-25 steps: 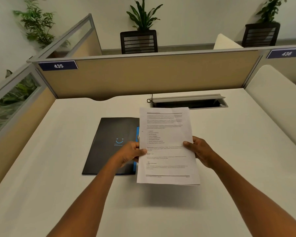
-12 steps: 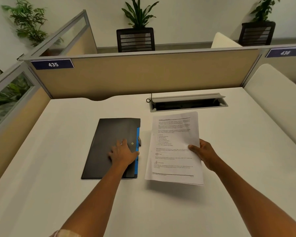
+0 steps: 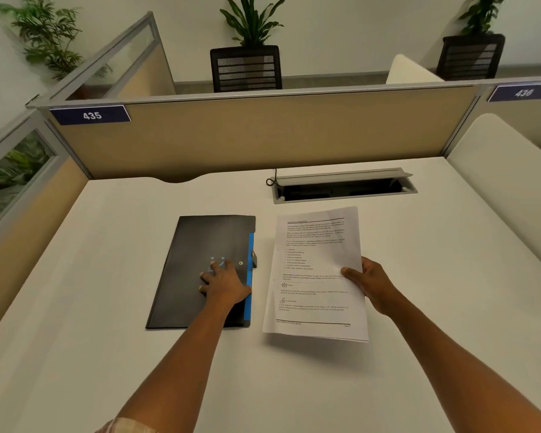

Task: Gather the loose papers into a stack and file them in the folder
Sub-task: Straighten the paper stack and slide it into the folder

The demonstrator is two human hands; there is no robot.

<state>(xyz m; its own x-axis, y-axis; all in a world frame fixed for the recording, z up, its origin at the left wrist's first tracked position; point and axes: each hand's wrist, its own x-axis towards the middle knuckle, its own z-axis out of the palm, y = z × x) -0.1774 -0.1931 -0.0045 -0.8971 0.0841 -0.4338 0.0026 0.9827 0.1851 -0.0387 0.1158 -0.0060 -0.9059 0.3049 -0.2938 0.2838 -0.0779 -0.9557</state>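
A black folder point(image 3: 188, 270) with a blue right edge lies closed on the white desk point(image 3: 107, 354), left of centre. My left hand point(image 3: 224, 284) rests flat on its cover near the blue edge, fingers spread. To the right, a stack of printed white papers point(image 3: 316, 270) hangs just above the desk. My right hand point(image 3: 367, 284) pinches the stack's right edge, thumb on top.
An open grey cable tray point(image 3: 344, 186) with a black cord sits at the back of the desk. Beige partition panels point(image 3: 263, 135) close off the back and left. A white panel point(image 3: 506, 182) borders the right side.
My left hand let go of the papers and moved left onto the folder cover. The papers shifted right, held now by my right hand alone.
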